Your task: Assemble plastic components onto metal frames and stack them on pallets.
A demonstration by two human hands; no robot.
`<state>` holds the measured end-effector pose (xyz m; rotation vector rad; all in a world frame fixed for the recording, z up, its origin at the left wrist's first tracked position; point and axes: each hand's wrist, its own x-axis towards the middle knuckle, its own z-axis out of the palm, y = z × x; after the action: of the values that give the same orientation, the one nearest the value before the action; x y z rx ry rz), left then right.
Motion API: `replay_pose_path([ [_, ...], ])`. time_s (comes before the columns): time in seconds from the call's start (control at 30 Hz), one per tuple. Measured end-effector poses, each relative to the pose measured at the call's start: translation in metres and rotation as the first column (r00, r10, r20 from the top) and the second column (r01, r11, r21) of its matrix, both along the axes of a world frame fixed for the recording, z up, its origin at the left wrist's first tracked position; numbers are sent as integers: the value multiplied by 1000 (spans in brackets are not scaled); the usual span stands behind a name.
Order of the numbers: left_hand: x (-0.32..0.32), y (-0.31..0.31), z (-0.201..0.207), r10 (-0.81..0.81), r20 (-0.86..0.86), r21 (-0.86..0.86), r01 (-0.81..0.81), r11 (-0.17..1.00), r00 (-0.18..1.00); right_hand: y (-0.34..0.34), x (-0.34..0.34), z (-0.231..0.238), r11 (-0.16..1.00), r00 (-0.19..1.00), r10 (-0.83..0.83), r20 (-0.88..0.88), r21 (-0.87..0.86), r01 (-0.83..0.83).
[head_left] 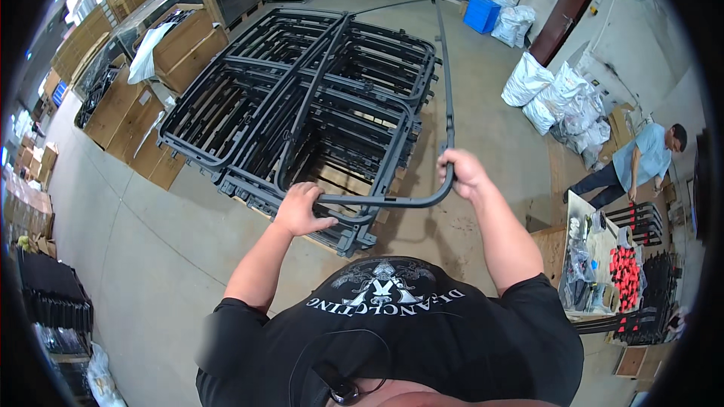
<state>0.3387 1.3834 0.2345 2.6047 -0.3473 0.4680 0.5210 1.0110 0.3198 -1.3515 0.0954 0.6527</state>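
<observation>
A large black metal tube frame (392,201) with rounded corners is tilted over the stack, its near right corner sticking out past the stack's side. My right hand (465,173) wraps its fingers round the tube just above that corner. At the near left corner of the same frame, my left hand (300,211) lies over the tube with fingers curled and thumb pointing right. Beneath it is a tall stack of similar black frames (407,151), with crossbars inside. Bare wood shows through the stack's near opening.
Open cardboard boxes (124,113) stand left of the stack. White sacks (577,98) and a blue bin (481,13) are at the far right. A person in a light blue shirt (641,158) stands by a worktable (577,215) with red and black parts.
</observation>
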Motion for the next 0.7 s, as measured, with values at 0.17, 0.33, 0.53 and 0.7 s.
replay_pose_path([
  [0.17,28,-60,-3,171,-22,-63,-172,983,985,-17,-15,99,977,997,-63,42,206,53],
  [0.33,37,-140,32,267,-47,-167,-271,948,963,-37,3,168,896,974,36,225,424,-131],
  [0.53,53,-251,48,342,-140,-651,-347,675,929,-39,-14,163,835,919,-5,394,507,-213],
  [0.7,65,-281,61,364,-197,-647,-399,650,910,-31,-39,116,926,783,-90,615,342,-162],
])
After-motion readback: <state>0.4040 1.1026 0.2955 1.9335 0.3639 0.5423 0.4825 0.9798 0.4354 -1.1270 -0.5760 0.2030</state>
